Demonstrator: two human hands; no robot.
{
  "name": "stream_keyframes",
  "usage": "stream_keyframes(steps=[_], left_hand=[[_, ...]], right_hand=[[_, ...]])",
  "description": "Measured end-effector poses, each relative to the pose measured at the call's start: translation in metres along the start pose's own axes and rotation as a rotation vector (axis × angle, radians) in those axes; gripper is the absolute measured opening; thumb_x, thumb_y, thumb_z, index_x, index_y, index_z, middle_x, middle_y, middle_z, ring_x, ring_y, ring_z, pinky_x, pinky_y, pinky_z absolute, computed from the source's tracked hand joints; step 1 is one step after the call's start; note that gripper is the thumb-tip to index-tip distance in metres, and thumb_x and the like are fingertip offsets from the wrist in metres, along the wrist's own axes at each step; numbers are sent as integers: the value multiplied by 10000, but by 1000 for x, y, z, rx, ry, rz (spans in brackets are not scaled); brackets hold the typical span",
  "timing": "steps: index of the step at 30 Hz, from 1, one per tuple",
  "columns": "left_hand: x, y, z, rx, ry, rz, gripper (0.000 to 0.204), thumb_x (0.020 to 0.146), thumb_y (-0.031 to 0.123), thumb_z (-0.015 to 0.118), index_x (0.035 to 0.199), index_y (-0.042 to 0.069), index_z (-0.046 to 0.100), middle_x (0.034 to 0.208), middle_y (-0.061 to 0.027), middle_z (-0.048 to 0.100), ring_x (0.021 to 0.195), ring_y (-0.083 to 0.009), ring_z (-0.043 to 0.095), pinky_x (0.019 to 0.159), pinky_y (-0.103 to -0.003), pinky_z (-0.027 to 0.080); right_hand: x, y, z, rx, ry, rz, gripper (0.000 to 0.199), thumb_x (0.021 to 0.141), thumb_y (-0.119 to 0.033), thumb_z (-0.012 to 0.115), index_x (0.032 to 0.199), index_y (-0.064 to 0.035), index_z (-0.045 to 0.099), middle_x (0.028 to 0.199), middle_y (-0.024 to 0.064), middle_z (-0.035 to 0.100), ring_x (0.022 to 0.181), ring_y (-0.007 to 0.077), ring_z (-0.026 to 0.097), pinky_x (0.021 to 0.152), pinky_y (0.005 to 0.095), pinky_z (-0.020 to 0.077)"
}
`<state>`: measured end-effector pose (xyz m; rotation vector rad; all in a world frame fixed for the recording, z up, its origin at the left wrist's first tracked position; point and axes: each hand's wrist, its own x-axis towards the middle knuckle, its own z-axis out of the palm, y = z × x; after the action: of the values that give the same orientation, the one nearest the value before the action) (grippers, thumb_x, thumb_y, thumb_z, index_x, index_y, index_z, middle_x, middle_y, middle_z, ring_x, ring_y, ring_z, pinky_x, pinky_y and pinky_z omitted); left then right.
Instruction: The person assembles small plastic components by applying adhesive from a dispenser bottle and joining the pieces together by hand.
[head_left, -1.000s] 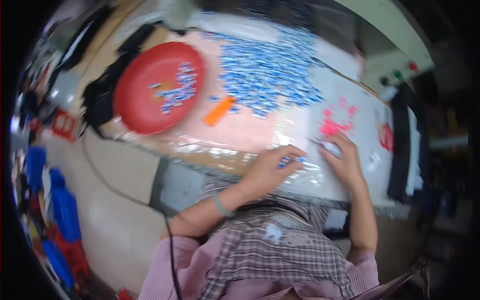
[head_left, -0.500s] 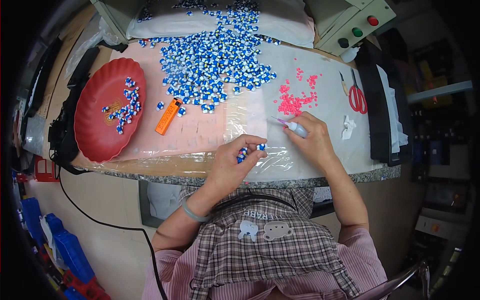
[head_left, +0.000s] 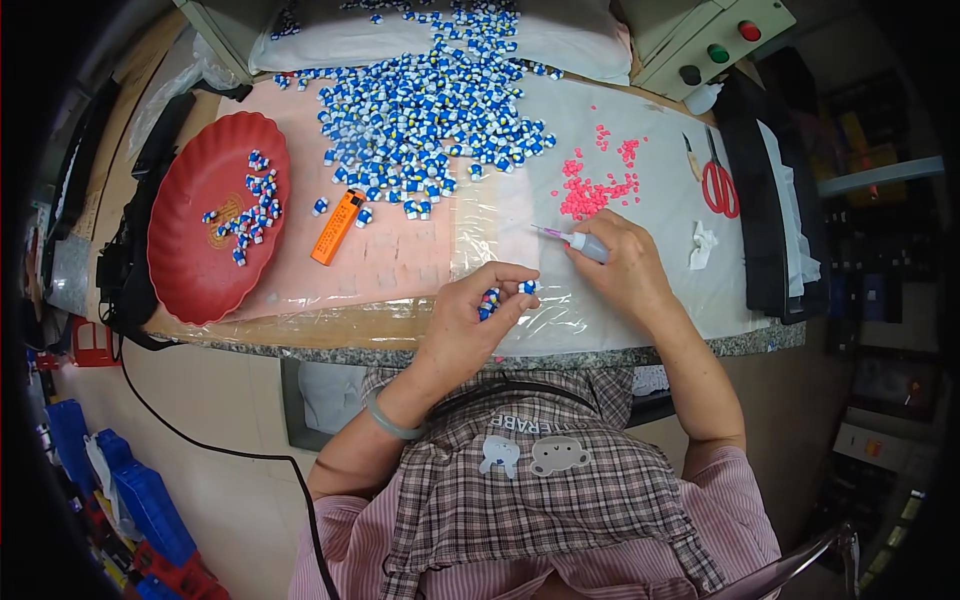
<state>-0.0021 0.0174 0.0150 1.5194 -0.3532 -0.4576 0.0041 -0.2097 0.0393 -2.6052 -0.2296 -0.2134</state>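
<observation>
My left hand pinches a tiny blue-and-white figurine between thumb and forefinger. More figurines, with a touch of red, are tucked in the same palm. In my right hand is a small pale squeeze bottle with a purple collar and a thin needle tip. The needle points left, above the sheet and apart from the pinched figurine. Just beyond that hand lies a scatter of small pink pieces. A large heap of blue-and-white figurines spreads across the back of the table.
A red scalloped dish at the left holds several figurines. Near it lies an orange lighter. To the right are red-handled scissors, a small pointed tool, a crumpled tissue and a black tray. A control box with buttons stands behind.
My right hand has shifted a little, bringing the bottle's needle slightly left and away from me. The left hand keeps its pinch on the figurine. The whole view has shifted slightly.
</observation>
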Motion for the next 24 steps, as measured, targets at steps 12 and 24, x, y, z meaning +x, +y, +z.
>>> stream_keyframes(steps=[12, 24], left_hand=[[1, -1, 2, 22, 17, 13, 216, 904, 50, 651, 1119, 34, 639, 821, -6, 655, 716, -35, 508, 626, -199, 420], [0, -3, 2, 58, 17, 53, 226, 902, 53, 654, 1126, 33, 639, 834, -7, 666, 737, -42, 497, 654, -204, 425]], right_hand=[[7, 0, 3, -17, -141, -10, 207, 710, -54, 698, 892, -5, 613, 869, 148, 637, 784, 347, 628, 711, 411, 494], [-5, -1, -1, 282, -79, 94, 152, 719, 0, 670, 846, -4, 586, 867, 91, 650, 772, 195, 630, 743, 297, 490]])
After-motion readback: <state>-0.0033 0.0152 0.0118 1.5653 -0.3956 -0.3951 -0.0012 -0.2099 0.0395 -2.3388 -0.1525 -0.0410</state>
